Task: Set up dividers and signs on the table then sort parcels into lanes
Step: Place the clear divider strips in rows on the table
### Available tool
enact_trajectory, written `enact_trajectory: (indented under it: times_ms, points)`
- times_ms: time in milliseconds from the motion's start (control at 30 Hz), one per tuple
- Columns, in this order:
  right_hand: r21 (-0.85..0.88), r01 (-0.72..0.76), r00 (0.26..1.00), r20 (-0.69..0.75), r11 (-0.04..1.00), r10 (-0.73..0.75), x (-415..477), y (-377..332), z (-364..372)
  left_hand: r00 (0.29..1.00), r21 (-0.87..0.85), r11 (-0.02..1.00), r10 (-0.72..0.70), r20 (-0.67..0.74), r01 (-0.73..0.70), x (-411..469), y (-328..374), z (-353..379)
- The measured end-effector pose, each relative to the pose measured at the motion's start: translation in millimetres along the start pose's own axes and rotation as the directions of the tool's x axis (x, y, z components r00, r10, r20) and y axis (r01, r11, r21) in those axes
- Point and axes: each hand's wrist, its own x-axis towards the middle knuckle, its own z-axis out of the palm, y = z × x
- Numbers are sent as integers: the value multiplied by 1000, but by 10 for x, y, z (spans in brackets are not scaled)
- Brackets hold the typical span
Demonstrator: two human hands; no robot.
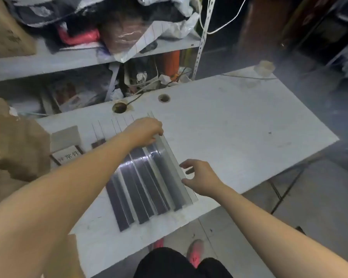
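Observation:
Several clear plastic dividers with dark base strips (141,183) lie side by side on the white table (239,127), left of its middle. My left hand (144,130) grips the top edge of the rightmost divider (170,157) near its far end. My right hand (200,176) pinches the same divider's edge near its close end, with thumb and fingers curled around it. Small signs (67,155) with printed characters lie at the table's left side, next to a grey card (65,135).
Two round cable holes (120,107) (164,98) pierce the table's far edge. A tape roll (266,67) sits at the far right corner. Cluttered metal shelves (88,55) stand behind, cardboard boxes (14,141) to the left. The right half of the table is bare.

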Motion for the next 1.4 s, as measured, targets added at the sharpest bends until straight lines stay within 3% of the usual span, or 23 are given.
enact_trajectory:
  times_ms: [233, 633, 1100, 1400]
  points:
    - [62, -111, 993, -39, 992, 114, 2, 185, 151, 992, 0, 1000, -30, 124, 30, 99, -73, 54]
    - [11, -116, 990, -81, 993, 117, -141, 623, -337, 988, -96, 983, -156, 1, 155, 641, -92, -339]
    - [7, -65, 985, -157, 998, 65, -290, 2055, -1612, 967, -162, 957, -253, -42, 243, 2174, 966, -720]
    - [-3, -136, 970, -204, 991, 132, -253, 2830, -2402, 957, -229, 941, -276, -93, 249, 3310, 1502, -777]
